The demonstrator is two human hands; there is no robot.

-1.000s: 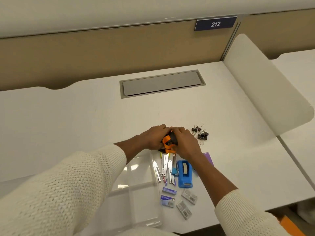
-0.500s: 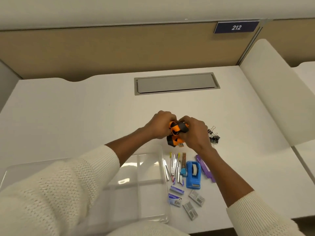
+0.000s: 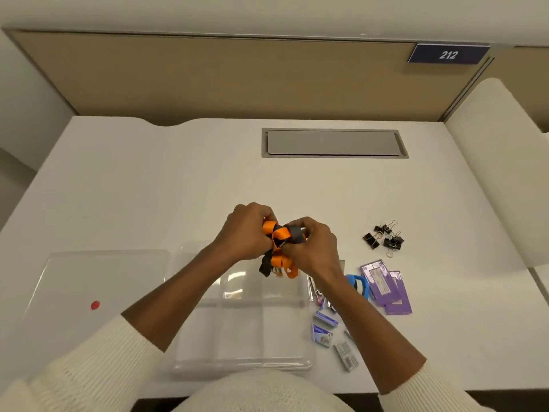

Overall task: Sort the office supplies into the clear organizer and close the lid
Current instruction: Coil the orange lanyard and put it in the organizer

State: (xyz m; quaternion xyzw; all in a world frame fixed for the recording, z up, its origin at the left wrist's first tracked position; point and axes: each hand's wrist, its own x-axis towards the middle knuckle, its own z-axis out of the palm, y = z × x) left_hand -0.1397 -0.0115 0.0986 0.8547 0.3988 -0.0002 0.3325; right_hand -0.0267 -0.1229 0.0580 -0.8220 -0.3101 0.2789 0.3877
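Observation:
My left hand (image 3: 243, 233) and my right hand (image 3: 312, 248) both grip a bunched orange and black lanyard (image 3: 279, 242), held above the far edge of the clear organizer (image 3: 243, 364). The organizer lies open on the white desk, its compartments bare. Its clear lid (image 3: 98, 281), marked with a red dot, lies flat to the left. To the right of the organizer lie black binder clips (image 3: 384, 237), purple cards (image 3: 386, 285), a blue tape dispenser (image 3: 361, 285) partly behind my right forearm, staple boxes (image 3: 325, 330) and some pens (image 3: 319, 297), mostly hidden.
A grey cable hatch (image 3: 334, 143) is set in the desk at the back. A tan partition with a "212" sign (image 3: 448, 55) stands behind it. A curved white divider (image 3: 505, 162) borders the desk on the right.
The view has swung left and down, so the lid and whole organizer show. Both hands have carried the lanyard leftward from above the supplies to above the organizer's far edge.

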